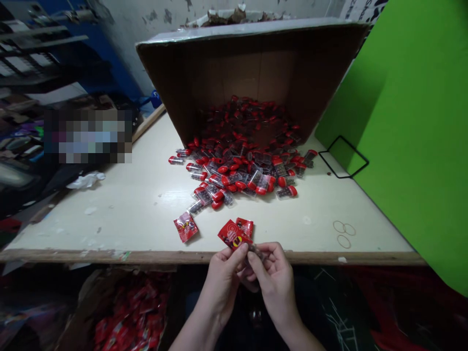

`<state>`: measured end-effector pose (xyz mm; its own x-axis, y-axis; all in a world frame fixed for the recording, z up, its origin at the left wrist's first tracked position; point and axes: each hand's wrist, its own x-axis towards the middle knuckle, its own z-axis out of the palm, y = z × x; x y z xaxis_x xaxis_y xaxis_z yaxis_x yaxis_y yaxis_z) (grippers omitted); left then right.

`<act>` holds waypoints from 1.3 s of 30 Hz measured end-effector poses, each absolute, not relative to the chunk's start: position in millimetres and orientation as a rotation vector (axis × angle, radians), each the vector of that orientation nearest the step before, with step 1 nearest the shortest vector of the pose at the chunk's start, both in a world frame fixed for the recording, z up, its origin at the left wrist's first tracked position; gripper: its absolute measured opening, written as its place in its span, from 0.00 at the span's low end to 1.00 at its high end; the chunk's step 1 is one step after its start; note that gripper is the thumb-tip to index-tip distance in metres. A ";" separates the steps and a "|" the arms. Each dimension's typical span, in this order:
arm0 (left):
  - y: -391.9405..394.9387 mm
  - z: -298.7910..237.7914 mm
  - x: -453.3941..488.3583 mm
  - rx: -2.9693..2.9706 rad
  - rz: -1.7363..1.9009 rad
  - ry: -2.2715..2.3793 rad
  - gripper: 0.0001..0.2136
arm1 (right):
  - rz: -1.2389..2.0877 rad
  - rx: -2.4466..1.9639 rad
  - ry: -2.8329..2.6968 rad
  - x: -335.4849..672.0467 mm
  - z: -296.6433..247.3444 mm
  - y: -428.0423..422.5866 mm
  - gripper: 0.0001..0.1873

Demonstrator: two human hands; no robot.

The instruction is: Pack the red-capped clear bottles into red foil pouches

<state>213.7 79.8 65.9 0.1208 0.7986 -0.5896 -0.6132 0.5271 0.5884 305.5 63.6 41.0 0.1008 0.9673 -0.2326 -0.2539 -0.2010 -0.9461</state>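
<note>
At the table's front edge, my left hand point(225, 277) and my right hand point(275, 279) meet, fingers closed. My left thumb pinches a red printed packet point(231, 234), which points up and away from me. Between the thumb and fingers of my right hand is a small clear container with dark contents point(259, 250), mostly covered by the fingers. Just behind my hands lies a second red packet point(245, 226), partly overlapped by the held one. A third red packet point(185, 227) rests flat to the left.
A tipped cardboard box point(252, 68) spills many small clear containers with red caps point(234, 170) onto the white table point(146, 209). Rubber bands point(343, 241) and a black wire frame point(343, 157) are right, beside a green panel point(409, 122). Red packets point(131, 312) fill a box below left.
</note>
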 end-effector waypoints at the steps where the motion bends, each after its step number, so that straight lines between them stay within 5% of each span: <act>1: 80.4 66.6 212.6 0.213 1.040 0.996 0.11 | 1.373 -1.238 -0.813 305.3 39.3 63.8 0.12; 12: 86.0 75.4 193.9 0.283 0.942 0.921 0.11 | 1.362 -1.086 -1.332 347.4 36.0 71.6 0.17; 39: 68.9 85.9 183.4 0.306 1.041 1.149 0.11 | 1.199 -1.206 -1.463 356.0 33.3 95.2 0.18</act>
